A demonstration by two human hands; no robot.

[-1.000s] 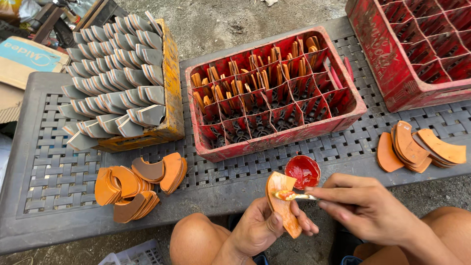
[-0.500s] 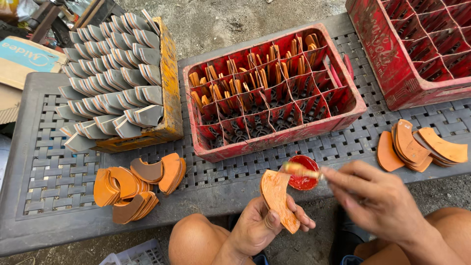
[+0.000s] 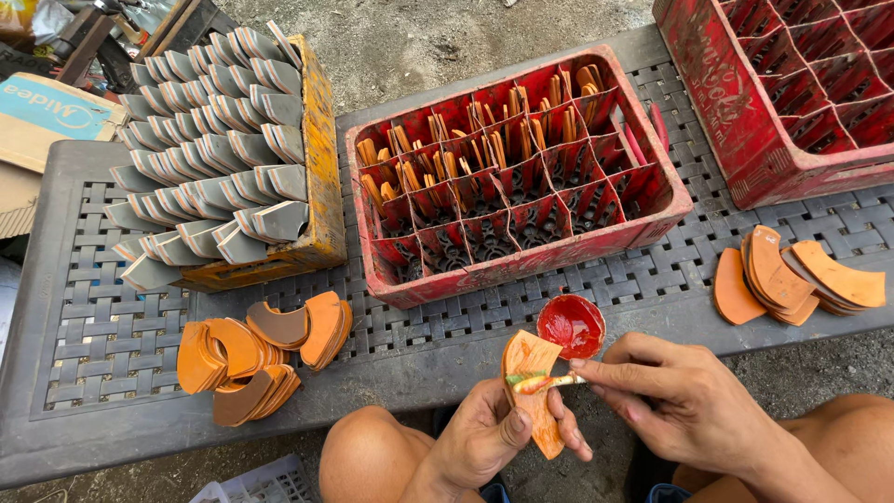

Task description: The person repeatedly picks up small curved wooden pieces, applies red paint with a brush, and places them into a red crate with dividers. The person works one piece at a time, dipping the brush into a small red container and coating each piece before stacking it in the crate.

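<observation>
My left hand [image 3: 484, 438] grips a curved orange piece [image 3: 533, 387] upright over my knees, in front of the table's near edge. A thin stick brush [image 3: 549, 381] is pinched in my right hand [image 3: 680, 401], and its tip rests on the face of the orange piece, where a green and red mark shows. Just above the piece, a small round bowl of red paint [image 3: 571, 325] sits at the near edge of the dark grey lattice table [image 3: 84, 354].
A red divided crate [image 3: 643, 224] holding upright orange pieces stands mid-table. A yellow crate [image 3: 321, 186] packed with grey curved pieces stands left. Loose orange pieces lie in piles at left [image 3: 261, 349] and right [image 3: 796, 275]. Another red crate [image 3: 745, 121] is far right. A cardboard box [image 3: 42, 116] lies behind.
My right hand has brought the brush from the red paint bowl back onto the orange piece. The left hand has tilted the piece slightly upward.
</observation>
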